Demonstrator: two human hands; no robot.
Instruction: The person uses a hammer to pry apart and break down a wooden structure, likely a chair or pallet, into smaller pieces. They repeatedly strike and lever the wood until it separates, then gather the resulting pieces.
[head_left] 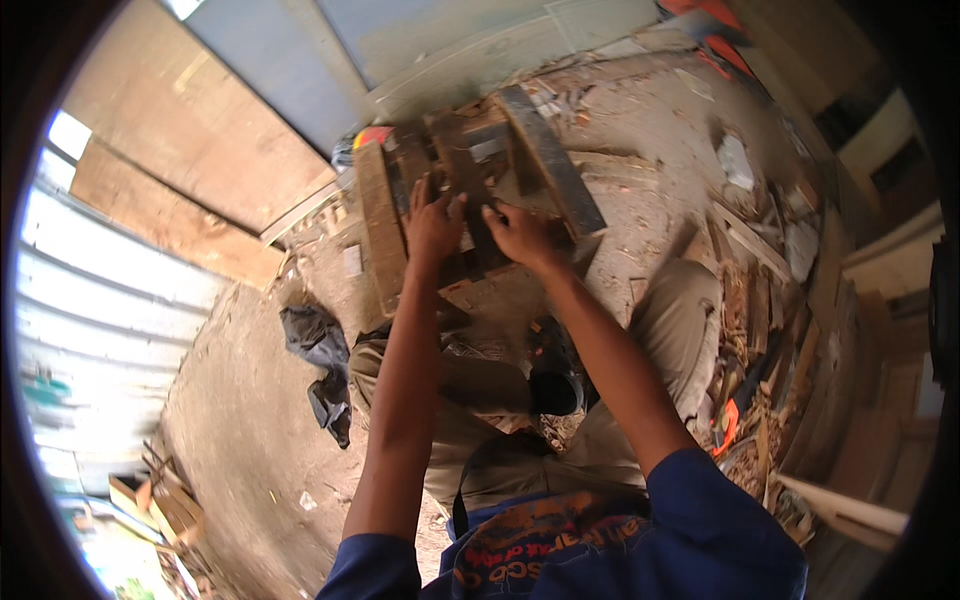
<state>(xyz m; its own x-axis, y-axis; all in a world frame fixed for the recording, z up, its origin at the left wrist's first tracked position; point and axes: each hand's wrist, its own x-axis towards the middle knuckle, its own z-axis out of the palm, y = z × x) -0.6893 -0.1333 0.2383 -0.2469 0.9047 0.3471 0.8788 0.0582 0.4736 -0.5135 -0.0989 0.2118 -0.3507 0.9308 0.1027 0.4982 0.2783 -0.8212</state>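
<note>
In front of me on the ground stands a low frame of dark wooden boards [462,165], with gaps between its slats. My left hand [434,226] lies on the slats left of the middle, its fingers stretched forward and the thumb apart. Against the right side of the middle slat rests my right hand [520,236], the thumb reaching onto the board. Some of its fingers are hard to make out, but they look spread rather than closed. Neither hand visibly holds a loose thing. A thicker dark board [550,160] forms the frame's right side.
Dark crumpled cloth [318,340] lies left of my legs. At right is a pile of wood scraps and shavings [745,330] with an orange-handled tool [730,425]. A dark cylindrical object [556,393] sits between my legs. Plywood panels [190,130] lean at the back left.
</note>
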